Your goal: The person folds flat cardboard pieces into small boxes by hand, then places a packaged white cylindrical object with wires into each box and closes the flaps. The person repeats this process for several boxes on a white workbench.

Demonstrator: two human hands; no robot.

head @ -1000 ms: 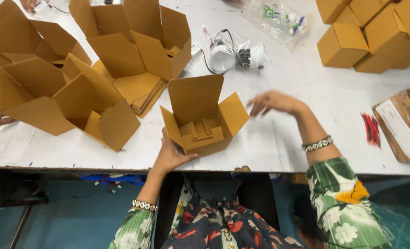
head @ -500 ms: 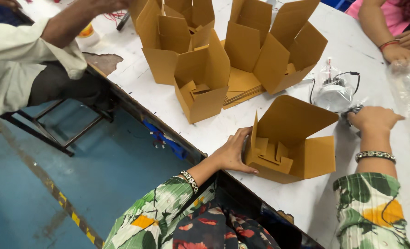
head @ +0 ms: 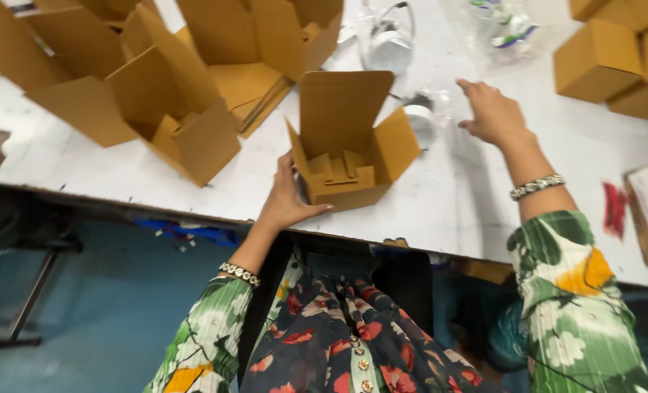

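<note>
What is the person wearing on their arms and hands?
Both arms have short green sleeves with white flowers and orange patches: left sleeve, right sleeve. Each wrist carries a beaded, silvery bracelet: left bracelet, right bracelet. The left hand and right hand are bare, with no gloves.
</note>
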